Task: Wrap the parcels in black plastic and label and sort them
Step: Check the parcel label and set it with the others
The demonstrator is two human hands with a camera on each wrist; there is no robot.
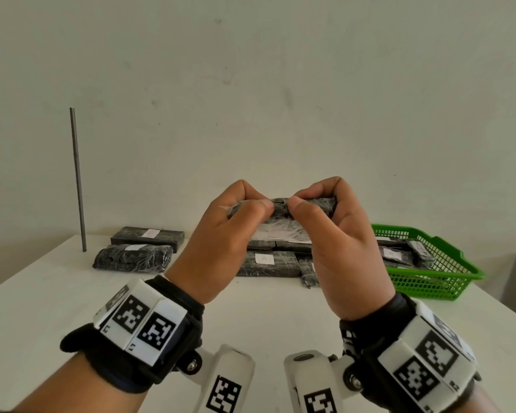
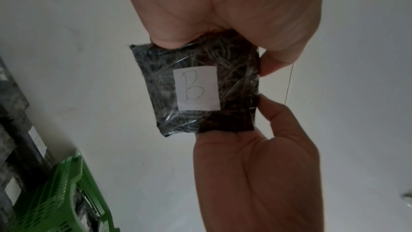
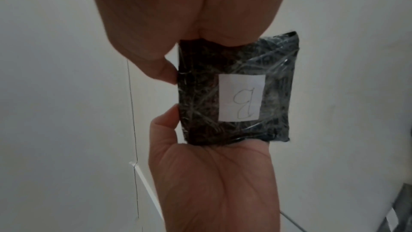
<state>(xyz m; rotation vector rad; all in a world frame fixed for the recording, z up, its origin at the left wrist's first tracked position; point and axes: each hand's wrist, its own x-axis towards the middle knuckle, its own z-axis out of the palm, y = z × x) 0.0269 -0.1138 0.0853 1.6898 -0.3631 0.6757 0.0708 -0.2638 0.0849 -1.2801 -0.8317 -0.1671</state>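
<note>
A small parcel wrapped in black plastic under clear film is held up in the air above the white table. My left hand pinches its left end and my right hand pinches its right end, fingertips nearly meeting on top. In the left wrist view the parcel shows a white label with a pencilled "B"; my left hand grips it from below, thumb on the edge. The right wrist view has the parcel and its label upside down, my right hand under it.
A pile of wrapped parcels marked "A" lies behind my hands. Two more parcels lie at the back left beside an upright metal rod. A green basket with labelled parcels stands at the right, near the table's edge.
</note>
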